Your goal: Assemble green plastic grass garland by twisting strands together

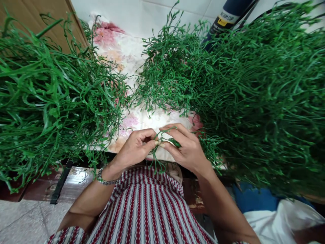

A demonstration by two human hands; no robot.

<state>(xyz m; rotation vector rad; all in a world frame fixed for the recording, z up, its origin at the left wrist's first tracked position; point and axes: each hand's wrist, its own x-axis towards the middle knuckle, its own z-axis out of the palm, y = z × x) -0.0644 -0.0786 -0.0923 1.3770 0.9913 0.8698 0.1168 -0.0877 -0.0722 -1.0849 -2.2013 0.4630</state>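
Between my two hands is a small sprig of green artificial-looking plant stems, its thin forked tips hanging below my fingers and some sticking up above them. My left hand pinches it between thumb and forefinger. On the other side, my right hand has its thumb against the same sprig, close to the left thumb, with its fingers curled around the stems. Both hands are just over the near edge of a flowered tablecloth. The exact joint between the thumbs is too small to make out.
A large heap of green stems spreads on the left, partly over the table edge. Another big heap fills the right, joined to a smaller pile. Behind stands a dark blue vacuum cup; a cardboard box is at back left.
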